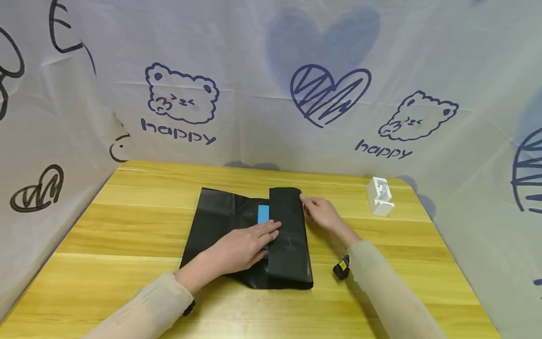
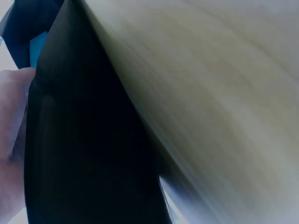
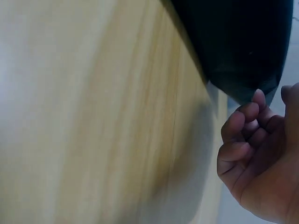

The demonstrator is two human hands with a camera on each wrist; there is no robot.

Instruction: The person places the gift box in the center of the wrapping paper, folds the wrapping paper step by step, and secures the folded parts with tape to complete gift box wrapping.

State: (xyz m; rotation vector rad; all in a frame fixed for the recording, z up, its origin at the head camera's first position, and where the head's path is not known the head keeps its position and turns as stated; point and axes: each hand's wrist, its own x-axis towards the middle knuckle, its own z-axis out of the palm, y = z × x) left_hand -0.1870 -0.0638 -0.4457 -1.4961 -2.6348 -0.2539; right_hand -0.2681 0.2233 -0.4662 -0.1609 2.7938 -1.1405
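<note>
A black sheet (image 1: pixel 290 240) lies on the table with its right part folded over toward the left. Under the fold's edge, part of a flat blue object (image 1: pixel 263 214) shows; the rest is covered. My left hand (image 1: pixel 245 245) rests across the blue object, its fingers extended and fingertips on the edge of the folded flap. In the left wrist view, part of that hand shows beside the black flap (image 2: pixel 88 130). At the far right corner of the fold, my right hand (image 1: pixel 323 214) pinches the sheet between thumb and forefinger, the other fingers curled in.
A small white block-shaped object (image 1: pixel 379 197) stands on the wooden table (image 1: pixel 127 226) at the back right. White cloth (image 1: pixel 254 113) with printed bears and hearts hangs behind the table and along both sides. A black wrist device (image 1: pixel 341 267) hangs at the right cuff.
</note>
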